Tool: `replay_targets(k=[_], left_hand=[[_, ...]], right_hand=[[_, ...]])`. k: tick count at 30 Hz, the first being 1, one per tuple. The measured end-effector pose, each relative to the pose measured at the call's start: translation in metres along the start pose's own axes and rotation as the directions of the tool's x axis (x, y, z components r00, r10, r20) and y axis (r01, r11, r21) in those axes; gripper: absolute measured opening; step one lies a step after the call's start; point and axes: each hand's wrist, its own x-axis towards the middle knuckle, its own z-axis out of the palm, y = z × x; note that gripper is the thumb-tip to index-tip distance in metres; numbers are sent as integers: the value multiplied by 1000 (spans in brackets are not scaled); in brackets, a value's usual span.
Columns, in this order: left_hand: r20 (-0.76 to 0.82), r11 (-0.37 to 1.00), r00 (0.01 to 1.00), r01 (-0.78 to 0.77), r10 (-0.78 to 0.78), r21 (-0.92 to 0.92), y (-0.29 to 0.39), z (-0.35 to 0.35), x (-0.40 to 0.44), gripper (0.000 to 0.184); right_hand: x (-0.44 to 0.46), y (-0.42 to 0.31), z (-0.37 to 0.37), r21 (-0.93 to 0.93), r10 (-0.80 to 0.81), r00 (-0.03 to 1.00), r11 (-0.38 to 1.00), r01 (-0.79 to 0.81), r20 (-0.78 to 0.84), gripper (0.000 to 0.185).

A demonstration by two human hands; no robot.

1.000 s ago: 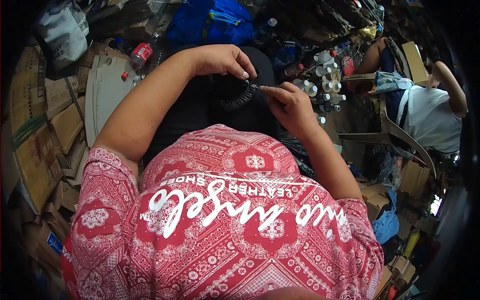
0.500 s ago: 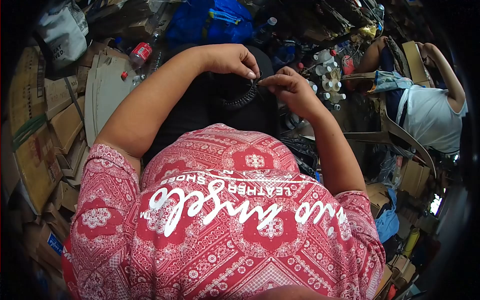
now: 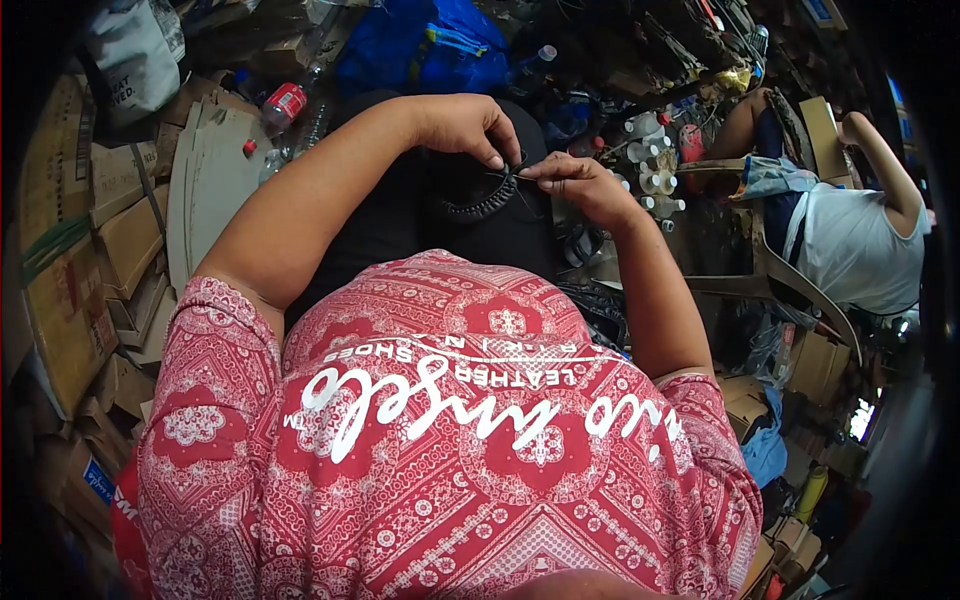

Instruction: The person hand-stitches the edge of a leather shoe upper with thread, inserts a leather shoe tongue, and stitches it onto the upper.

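Above my lap, a curved black braided strip [image 3: 480, 207] hangs in a loop, its plaited pattern showing along the lower side. My left hand [image 3: 468, 130] is closed at the strip's upper end, thumb and fingers pinching there. Just to the right, my right hand [image 3: 583, 187] pinches a thin dark strand [image 3: 522, 175] that runs to the same end of the strip. Another fine loose strand dangles below the fingers. Against my dark trousers, the exact tip of the braid is hard to make out.
Flattened cardboard [image 3: 130, 215] is stacked at the left. A red-labelled bottle [image 3: 284, 103] and a blue bag [image 3: 430, 45] lie beyond my knees. Several plastic bottles [image 3: 655, 165] stand at the right, near a person in a white shirt [image 3: 860, 240].
My right hand has shifted slightly right and down, drawing the strand out from the braid. The left hand stays at the braid's end, moved slightly down.
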Motion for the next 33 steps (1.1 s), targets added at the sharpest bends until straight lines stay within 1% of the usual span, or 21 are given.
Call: replay_targets(k=[2,4,7,8,10,11,12,13,14,15,16,17,18,19,21,23,25,26,27,28,33], left_hand=[[-9,1000,1000,10,-11,-19,1,0,0,26],[4,999,999,39,-39,33,3,-2,1,26],[3,996,999,43,-43,75,7,-4,2,25],[7,996,999,41,-42,75,8,-3,1,25],[-123,983,992,23,0,184,11,1,-3,27],[-117,982,993,24,-2,185,7,4,-6,27],[-283,941,946,-57,157,333,0,8,-12,28],[-409,869,851,-104,330,484,-3,11,-20,30],[-403,869,855,-105,327,483,-5,15,-31,30],[-473,858,805,-85,358,506,-2,21,-46,34],[-538,848,748,-61,388,526,2,30,-58,38],[-535,849,752,-62,385,524,5,39,-66,38],[-573,914,774,-19,271,406,9,48,-74,37],[-597,959,788,29,150,281,13,56,-80,37],[-635,921,742,64,214,385,1,70,-81,30],[-644,897,734,110,217,428,-8,72,-79,27],[-689,773,634,219,352,596,-11,66,-74,20],[-688,772,634,218,353,597,-10,63,-71,20],[-687,870,653,87,318,486,-5,60,-68,19],[-680,935,675,-43,286,352,-3,57,-64,19],[-638,948,733,-32,238,317,-13,51,-53,21]], right_hand=[[-1,0,10,104,41,995,994,-32,-87,24],[-2,-2,22,100,9,990,995,4,-139,23],[-1,-6,43,44,-25,930,998,45,-367,18],[0,-11,45,45,-23,929,998,42,-370,18],[1,-25,43,-281,-164,914,958,58,-371,16],[0,-28,43,-248,-170,913,965,79,-370,16],[-2,-31,42,-243,-169,912,967,79,-374,16],[-5,-35,42,-266,-158,917,962,60,-365,15],[-8,-38,43,-288,-147,923,957,41,-356,13],[-11,-40,45,-282,-141,922,959,37,-360,13],[-14,-43,47,-346,-160,918,938,27,-363,17],[-17,-44,50,-408,-180,914,913,17,-364,21],[-19,-44,54,-404,-177,914,915,16,-365,21],[-20,-43,59,-527,-225,899,850,-8,-376,22],[-21,-36,68,-681,-353,855,733,-1,-381,28],[-22,-37,68,-651,-316,864,759,-17,-391,28],[-21,-35,64,-620,-279,872,783,-35,-402,28],[-20,-31,57,-440,-162,908,898,-27,-386,29],[-19,-28,50,-239,-48,938,970,-37,-342,30],[-17,-27,45,-241,-48,938,970,-38,-342,30],[-5,-25,26,-205,-23,976,978,-23,-217,25]])
